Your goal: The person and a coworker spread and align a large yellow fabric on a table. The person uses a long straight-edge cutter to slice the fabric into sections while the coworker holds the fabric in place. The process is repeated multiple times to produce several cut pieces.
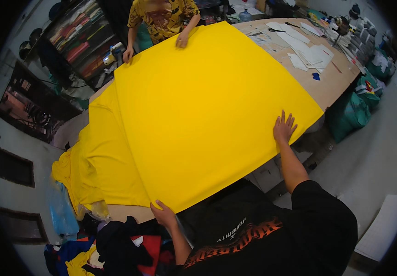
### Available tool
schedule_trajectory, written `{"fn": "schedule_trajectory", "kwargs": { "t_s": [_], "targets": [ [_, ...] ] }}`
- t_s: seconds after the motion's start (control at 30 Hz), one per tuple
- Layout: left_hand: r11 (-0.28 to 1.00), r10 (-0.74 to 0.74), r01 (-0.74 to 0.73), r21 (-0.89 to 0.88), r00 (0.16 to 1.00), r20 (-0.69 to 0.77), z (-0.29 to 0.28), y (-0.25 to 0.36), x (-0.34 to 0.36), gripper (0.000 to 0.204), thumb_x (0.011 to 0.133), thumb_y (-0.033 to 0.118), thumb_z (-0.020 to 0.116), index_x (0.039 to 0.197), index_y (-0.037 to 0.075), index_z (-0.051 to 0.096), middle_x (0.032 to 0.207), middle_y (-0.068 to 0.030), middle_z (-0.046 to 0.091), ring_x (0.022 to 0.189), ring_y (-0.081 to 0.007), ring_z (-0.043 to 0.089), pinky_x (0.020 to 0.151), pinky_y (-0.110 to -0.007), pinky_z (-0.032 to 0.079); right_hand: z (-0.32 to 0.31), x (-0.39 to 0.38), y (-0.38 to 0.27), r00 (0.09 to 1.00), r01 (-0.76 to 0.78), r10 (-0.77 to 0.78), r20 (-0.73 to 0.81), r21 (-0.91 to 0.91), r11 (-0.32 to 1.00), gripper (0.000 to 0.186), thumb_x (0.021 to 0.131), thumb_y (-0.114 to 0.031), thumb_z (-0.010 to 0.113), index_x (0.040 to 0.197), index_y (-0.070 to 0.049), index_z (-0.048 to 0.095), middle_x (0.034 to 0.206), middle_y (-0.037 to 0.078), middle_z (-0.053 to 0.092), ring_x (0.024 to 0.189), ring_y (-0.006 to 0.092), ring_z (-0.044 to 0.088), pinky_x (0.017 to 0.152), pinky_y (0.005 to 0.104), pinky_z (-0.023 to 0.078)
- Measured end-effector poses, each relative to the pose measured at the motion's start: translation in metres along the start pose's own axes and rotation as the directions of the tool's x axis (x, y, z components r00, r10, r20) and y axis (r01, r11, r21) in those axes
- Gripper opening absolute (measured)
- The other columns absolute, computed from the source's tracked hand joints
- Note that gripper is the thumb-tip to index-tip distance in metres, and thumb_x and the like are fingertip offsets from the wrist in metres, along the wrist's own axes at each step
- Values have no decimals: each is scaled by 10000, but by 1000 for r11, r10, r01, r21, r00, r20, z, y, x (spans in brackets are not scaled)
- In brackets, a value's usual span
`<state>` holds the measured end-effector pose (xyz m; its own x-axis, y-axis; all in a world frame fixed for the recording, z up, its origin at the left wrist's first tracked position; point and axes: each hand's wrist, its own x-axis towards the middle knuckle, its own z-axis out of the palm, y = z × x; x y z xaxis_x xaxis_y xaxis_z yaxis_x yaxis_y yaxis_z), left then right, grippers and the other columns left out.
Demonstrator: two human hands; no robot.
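A wide sheet of yellow fabric [217, 106] lies spread in smooth, flat layers over a large table. My right hand [284, 129] rests flat on it by the near right edge, fingers spread. At the near left corner, my left hand [164, 214] grips the fabric's edge, with part of the fingers hidden. More yellow fabric [109, 165] lies loose and wrinkled to the left, trailing over the table's end. Across the table a co-worker [159, 18] in a patterned yellow shirt has both hands at the far edge of the sheet.
White paper pattern pieces [306, 50], scissors [276, 30] and a small blue scrap [316, 76] lie on the bare wooden table [315, 89] at the far right. Green sacks [352, 115] stand beyond its right end. Dark and coloured clothes [120, 244] are heaped below left.
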<state>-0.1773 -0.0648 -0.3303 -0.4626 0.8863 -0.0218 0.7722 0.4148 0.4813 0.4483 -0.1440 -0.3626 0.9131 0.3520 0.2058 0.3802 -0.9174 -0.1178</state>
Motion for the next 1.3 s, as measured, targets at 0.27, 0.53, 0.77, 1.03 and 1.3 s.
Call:
{"fn": "schedule_trajectory", "kwargs": {
  "t_s": [0.27, 0.53, 0.77, 1.03, 1.3],
  "targets": [
    [1000, 6, -7, -13, 999, -37, -1, 2, 0, 607, 1100, 502, 441, 1460, 23, 542, 1440, -222, 620, 1291, -454, 599, 1044, -537, 490, 0, 2, -2, 1000, -3, 4, 31, -29, 1000, 574, 1148, -457, 299, 1688, -266, 261, 1749, 187, 212, 1621, 375, 172, 1275, 652, 78],
    [999, -14, 12, -33, 999, -46, 0, 1, 0, 584, 1103, 489, 444, 1457, 36, 548, 1446, -207, 616, 1296, -446, 598, 1037, -552, 489, -1, -1, -2, 998, 23, -26, -49, -51, 998, 567, 1140, -434, 338, 1672, -240, 321, 1718, 209, 283, 1587, 402, 255, 1248, 665, 173],
    [999, -24, 23, -30, 999, -48, 0, 0, 0, 586, 1088, 502, 468, 1453, 52, 558, 1455, -196, 614, 1309, -435, 592, 1030, -559, 492, 0, 1, -3, 999, 21, -23, -39, -55, 998, 571, 1139, -432, 338, 1679, -250, 303, 1723, 207, 274, 1589, 399, 253, 1247, 666, 177],
    [998, 24, -30, -52, 992, -125, 3, -1, -2, 544, 1070, 458, 525, 1418, 43, 574, 1382, -205, 628, 1276, -436, 598, 1016, -536, 504, -1, -1, -2, 999, 19, -20, -35, -51, 999, 572, 1135, -436, 337, 1673, -241, 323, 1721, 202, 287, 1586, 394, 260, 1252, 658, 174],
    [984, 176, -179, 21, 936, -305, 7, 2, -3, 444, 1022, 310, 616, 1356, 18, 603, 1336, -209, 634, 1263, -433, 565, 1074, -536, 440, 4, -2, 5, 995, 23, -28, -101, -43, 999, 564, 1133, -422, 345, 1662, -226, 348, 1703, 210, 320, 1582, 398, 265, 1252, 660, 169]
  ]
}}
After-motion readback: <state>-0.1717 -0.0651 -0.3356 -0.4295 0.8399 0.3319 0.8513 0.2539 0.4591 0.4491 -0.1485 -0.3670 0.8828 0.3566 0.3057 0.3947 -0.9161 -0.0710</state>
